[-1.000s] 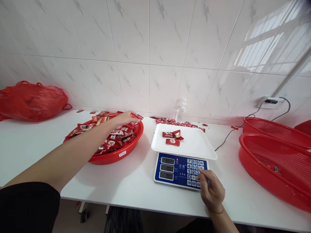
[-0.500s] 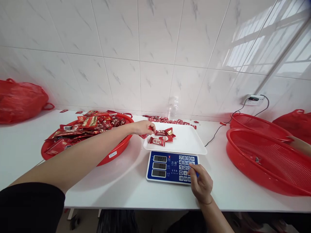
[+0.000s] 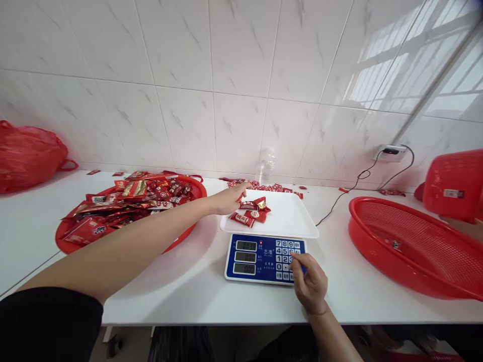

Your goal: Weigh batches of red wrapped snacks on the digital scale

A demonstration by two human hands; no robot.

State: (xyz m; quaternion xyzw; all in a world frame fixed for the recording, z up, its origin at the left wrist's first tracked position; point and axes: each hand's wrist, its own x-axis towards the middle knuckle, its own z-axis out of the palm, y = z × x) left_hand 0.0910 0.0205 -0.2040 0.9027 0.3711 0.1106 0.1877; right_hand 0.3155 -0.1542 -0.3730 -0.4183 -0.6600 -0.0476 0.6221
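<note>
My left hand (image 3: 231, 199) reaches over the left part of the white weighing tray (image 3: 290, 216), with its index finger stretched out and the fingers apart. A bit of red wrapper shows right beside its fingertips. Several small red snack packets (image 3: 247, 216) lie on the tray just below this hand, one with a gold end. Over the keypad of the blue digital scale (image 3: 266, 259), my right hand (image 3: 310, 281) is closed, thumb and index finger pressed together, with nothing visible in them. The scale's displays (image 3: 245, 256) are lit.
A red basket (image 3: 198, 188) heaped with snack packets stands left, partly under my left arm. At right is a red basket (image 3: 415, 241) with a few packets inside. A person's hand (image 3: 464, 226) holds another red basket (image 3: 453, 186). A clear bottle (image 3: 266, 166) and loose packets line the wall.
My left hand has opened from its pinch on a red packet, which now lies among those on the tray. The top display reading has risen. At right, the person has lifted the rear basket.
</note>
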